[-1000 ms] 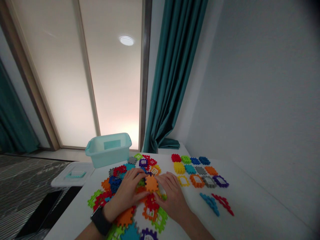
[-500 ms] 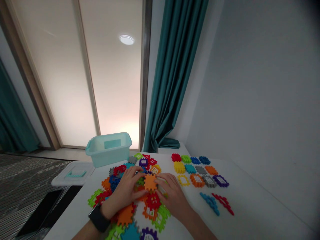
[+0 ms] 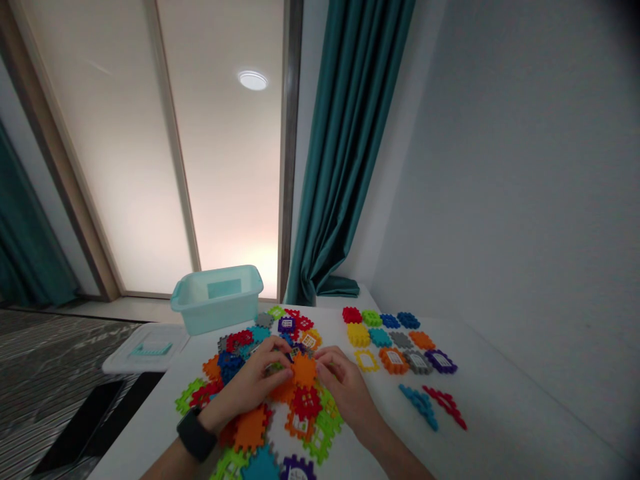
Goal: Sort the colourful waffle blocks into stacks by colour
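Note:
An orange square tile with toothed edges (image 3: pixel 304 370) is held between my two hands over a pile of loose interlocking tiles. My left hand (image 3: pixel 263 375), with a black watch at the wrist, pinches its left edge. My right hand (image 3: pixel 345 381) has its fingertips and thumb at the right edge. Just below the held tile lies a red tile (image 3: pixel 306 402). Nearer me are an orange tile (image 3: pixel 251 430), a green window tile (image 3: pixel 323 437) and a light blue tile (image 3: pixel 261 465). Dark blue tiles (image 3: pixel 231 367) sit left of my left hand.
Tile stacks sorted by colour stand in rows at right, including a yellow stack (image 3: pixel 359 335) and a purple one (image 3: pixel 441 362). Blue pieces (image 3: pixel 420 405) and red pieces (image 3: pixel 446 405) lie before them. A teal bin (image 3: pixel 220 307) and its lid (image 3: pixel 145 348) are at back left.
The orange tile has been tilted and turned between my fingers, first showing a paler face, now a deeper orange one. My hands have shifted slightly around it; the stacks have not moved.

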Available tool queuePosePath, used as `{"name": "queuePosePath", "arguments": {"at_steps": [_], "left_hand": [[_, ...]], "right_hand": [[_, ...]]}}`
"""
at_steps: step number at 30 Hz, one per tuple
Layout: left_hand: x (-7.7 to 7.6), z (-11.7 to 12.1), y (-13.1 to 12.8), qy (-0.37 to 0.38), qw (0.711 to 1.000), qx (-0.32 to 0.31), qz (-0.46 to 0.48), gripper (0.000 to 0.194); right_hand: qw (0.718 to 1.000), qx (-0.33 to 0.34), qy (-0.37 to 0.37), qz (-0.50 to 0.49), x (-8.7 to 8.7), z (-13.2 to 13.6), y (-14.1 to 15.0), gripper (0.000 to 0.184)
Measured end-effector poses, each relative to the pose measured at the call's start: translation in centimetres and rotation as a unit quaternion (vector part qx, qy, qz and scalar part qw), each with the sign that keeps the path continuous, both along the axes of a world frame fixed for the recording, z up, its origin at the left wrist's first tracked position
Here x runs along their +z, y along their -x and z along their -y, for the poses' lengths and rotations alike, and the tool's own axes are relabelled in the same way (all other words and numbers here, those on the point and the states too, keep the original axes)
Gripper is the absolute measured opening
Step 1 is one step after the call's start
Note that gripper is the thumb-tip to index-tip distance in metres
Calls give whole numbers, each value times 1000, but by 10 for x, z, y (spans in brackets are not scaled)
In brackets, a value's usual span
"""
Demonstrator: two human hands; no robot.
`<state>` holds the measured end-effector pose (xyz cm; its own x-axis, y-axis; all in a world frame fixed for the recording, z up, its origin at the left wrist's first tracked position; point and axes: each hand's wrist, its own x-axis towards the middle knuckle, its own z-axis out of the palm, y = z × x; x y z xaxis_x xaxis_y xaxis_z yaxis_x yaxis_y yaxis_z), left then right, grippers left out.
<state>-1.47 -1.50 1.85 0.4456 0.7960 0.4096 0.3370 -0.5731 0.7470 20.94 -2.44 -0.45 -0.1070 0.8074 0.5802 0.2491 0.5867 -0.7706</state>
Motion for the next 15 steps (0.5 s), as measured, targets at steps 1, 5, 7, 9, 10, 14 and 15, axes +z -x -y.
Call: {"name": "queuePosePath", "arguments": {"at_steps": [1, 5, 7, 9, 10, 14, 15], "left_hand": [[0, 0, -1, 6, 1000, -3, 1, 25], [0, 2, -2, 16, 1000, -10, 0, 26], [0, 2, -2, 17, 1000, -9, -7, 27], [1, 3, -2, 16, 1000, -3, -20, 27], [1, 3, -2, 15, 999, 0, -29, 27], [6, 5, -1, 20, 998, -8, -51, 28], [7, 5, 0, 23, 998, -18, -51, 28]], "right_hand": [[1000, 4, 11, -14, -1, 0, 1, 23], [999, 4, 29, -35, -4, -1, 2, 24], [1000, 4, 21, -22, -3, -1, 1, 23], [1000, -3, -7, 15, -1, 0, -1, 21], [999, -11, -30, 41, 0, 1, -2, 20], [977, -43, -143, 155, 3, 7, -7, 17], [968, -44, -169, 179, 4, 8, -8, 18]]}}
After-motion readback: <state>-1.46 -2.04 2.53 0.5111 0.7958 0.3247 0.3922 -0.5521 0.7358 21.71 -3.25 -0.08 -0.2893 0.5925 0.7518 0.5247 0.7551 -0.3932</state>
